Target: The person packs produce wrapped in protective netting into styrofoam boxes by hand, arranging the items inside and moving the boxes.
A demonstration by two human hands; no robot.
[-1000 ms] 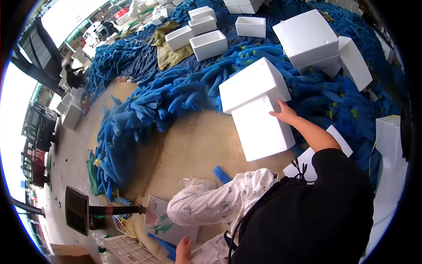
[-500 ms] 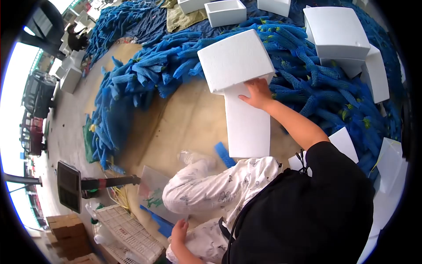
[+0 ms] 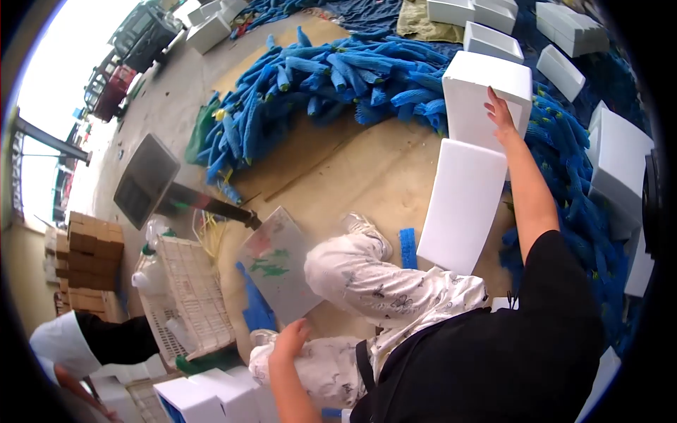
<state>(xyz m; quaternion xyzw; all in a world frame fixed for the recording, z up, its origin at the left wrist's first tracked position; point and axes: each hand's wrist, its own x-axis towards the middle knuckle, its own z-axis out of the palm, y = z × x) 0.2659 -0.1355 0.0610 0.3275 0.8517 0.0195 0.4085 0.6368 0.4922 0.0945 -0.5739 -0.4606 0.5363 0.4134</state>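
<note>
My right hand (image 3: 499, 118) is stretched out against the near side of a white foam box (image 3: 479, 70), fingers extended and apart. Below that box lies a long white foam piece (image 3: 462, 204), a lid or another box; which one I cannot tell. My left hand (image 3: 289, 340) hangs low over my thigh, near a grey board (image 3: 278, 268) with green and red smears. It holds nothing visible, and its fingers look loosely stretched. Blue net-sleeved produce (image 3: 331, 74) with green-yellow tips is heaped in an arc behind the box.
A dark display on a post (image 3: 147, 180) stands at left, beside a white plastic crate (image 3: 194, 289). Stacked cardboard boxes (image 3: 92, 247) and another person's sleeve (image 3: 116, 338) are farther left. More foam boxes (image 3: 620, 158) stand right. A blue strip (image 3: 407, 248) lies on the tan floor.
The view has swung, shifting the scene. My right hand's fingers have come out from the box's lower edge and now lie against its side. The left hand stays by my thigh.
</note>
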